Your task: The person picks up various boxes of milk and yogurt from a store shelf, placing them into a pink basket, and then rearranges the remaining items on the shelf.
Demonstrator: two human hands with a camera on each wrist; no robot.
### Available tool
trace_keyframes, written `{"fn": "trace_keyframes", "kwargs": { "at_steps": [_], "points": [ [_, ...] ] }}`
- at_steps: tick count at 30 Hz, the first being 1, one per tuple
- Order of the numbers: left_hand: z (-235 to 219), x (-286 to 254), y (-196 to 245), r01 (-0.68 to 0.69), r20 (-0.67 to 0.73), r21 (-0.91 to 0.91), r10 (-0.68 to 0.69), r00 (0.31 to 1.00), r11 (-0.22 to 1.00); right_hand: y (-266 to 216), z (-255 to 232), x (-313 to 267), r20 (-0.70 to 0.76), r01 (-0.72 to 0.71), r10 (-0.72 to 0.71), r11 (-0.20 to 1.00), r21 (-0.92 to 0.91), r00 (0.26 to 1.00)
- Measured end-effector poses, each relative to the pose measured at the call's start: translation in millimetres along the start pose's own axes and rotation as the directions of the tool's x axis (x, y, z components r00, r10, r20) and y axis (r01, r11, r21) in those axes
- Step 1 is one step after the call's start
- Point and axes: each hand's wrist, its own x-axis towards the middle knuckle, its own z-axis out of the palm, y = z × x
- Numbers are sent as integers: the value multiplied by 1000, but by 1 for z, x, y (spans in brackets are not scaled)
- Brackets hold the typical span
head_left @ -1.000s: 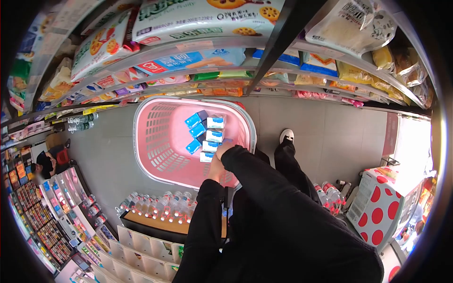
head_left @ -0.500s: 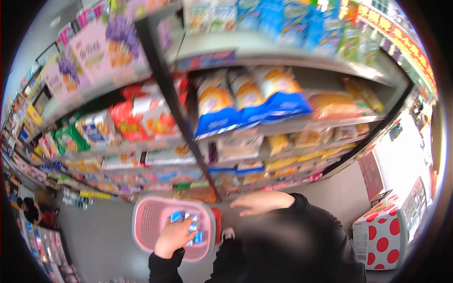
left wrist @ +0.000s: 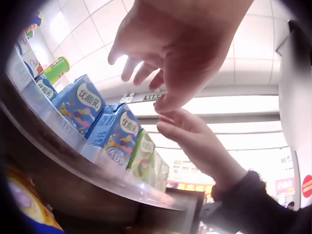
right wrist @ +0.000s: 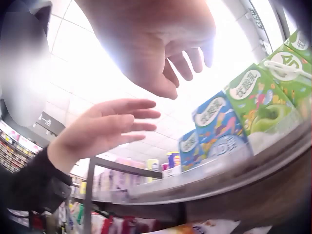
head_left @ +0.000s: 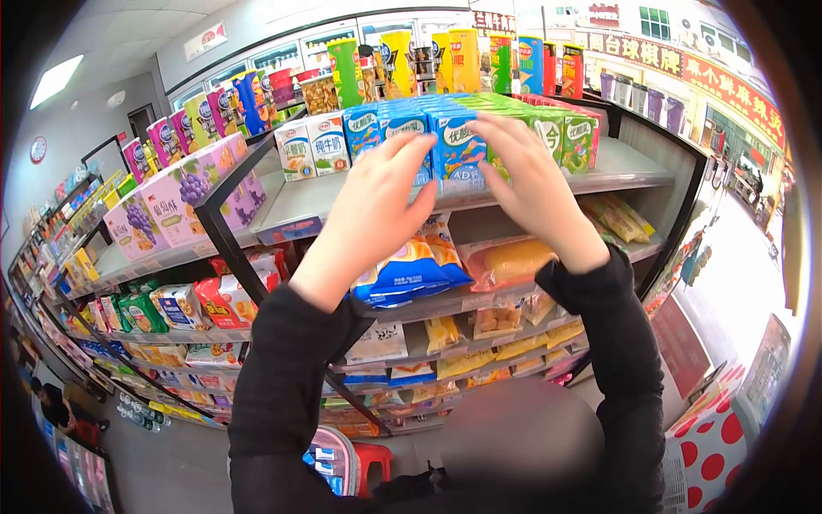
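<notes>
From where I stand, bright daylight from the right washes the street almost white, while 1 ceiling panel [head_left: 57, 82] glows at the upper left. Both wrist views bloom with overhead glare and look soft; the head view is crisper, though its rounded edges bend and darken to black.

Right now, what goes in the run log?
left hand open, empty | right hand open, empty | both near blue cartons | pink basket below
</notes>
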Motion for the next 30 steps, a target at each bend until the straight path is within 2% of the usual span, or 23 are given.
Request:
{"fn": "trace_keyframes", "kwargs": {
  "at_steps": [2, 3, 5, 6, 8, 9, 11, 12, 14, 16, 18, 20, 21, 22, 23, 24, 26, 27, 28, 29, 30],
  "points": [
    [29, 27, -10, 3, -105, 107, 9, 994, 994, 24, 16, 14, -82, 3, -18, 983, -184, 997],
    [43, 35, -19, 3, -103, 112, 8, 995, 994, 32, 23, 15, -84, 3, -18, 984, -180, 996],
    [64, 46, -32, 51, -138, 245, -18, 990, 968, 44, 31, 15, 5, -31, 34, 950, -311, 999],
    [63, 47, -30, 51, -135, 249, -18, 991, 967, 43, 27, 15, 3, -32, 35, 951, -307, 999],
    [60, 46, -27, -14, -70, 186, 27, 997, 982, 41, 19, 11, -53, 46, -60, 973, -226, 997],
    [55, 46, -23, -6, -62, 188, 18, 998, 982, 39, 14, 10, -49, 44, -56, 976, -215, 997],
    [42, 49, -14, -50, -2, 126, 50, 999, 991, 35, 5, 6, 12, 56, -55, 998, -41, 998],
    [41, 50, -13, -35, 6, 125, 35, 999, 992, 37, 6, 5, -48, 113, -116, 992, -60, 992],
    [43, 49, -14, 8, 13, -30, -8, 1000, 1000, 40, 5, 7, -18, 111, -111, 994, 1, 994],
    [42, 47, -12, -59, -58, -12, 58, 997, 998, 42, 9, 9, -74, 123, -117, 989, 82, 990],
    [35, 43, -10, -143, -92, 42, 146, 985, 989, 43, 1, 14, -35, 223, -220, 966, 134, 975],
    [10, 32, 1, -252, -134, 74, 260, 956, 965, 28, -12, 13, 25, 215, -217, 973, 81, 976],
    [-3, 13, 13, -309, -209, 237, 359, 910, 921, 13, -19, 8, 11, 165, -169, 975, 146, 986],
    [-38, 10, 37, -209, -28, 90, 212, 977, 974, -4, -24, 0, 4, 109, -113, 970, 216, 994],
    [-41, -10, 33, -299, -116, 57, 303, 946, 953, -21, -24, -10, 37, 93, -106, 959, 267, 994],
    [-56, -30, 45, -257, -74, 22, 258, 963, 966, -39, -24, -19, 98, 87, -119, 955, 282, 988],
    [-70, -85, 61, -20, -12, 185, 23, 1000, 983, -75, -17, -33, 202, 92, -158, 949, 301, 967],
    [-75, -112, 63, 29, 61, 131, -37, 997, 991, -99, -1, -38, 245, 170, -231, 955, 244, 942],
    [-80, -140, 63, 79, 132, 78, -89, 987, 994, -128, 11, -43, 317, 67, -227, 892, 446, 921],
    [-84, -172, 61, 155, 187, 63, -164, 969, 986, -144, 32, -61, 340, 63, -257, 870, 490, 904],
    [-87, -202, 69, 293, 227, 116, -312, 923, 949, -158, 53, -77, 384, -25, -284, 775, 631, 879]
  ]
}}
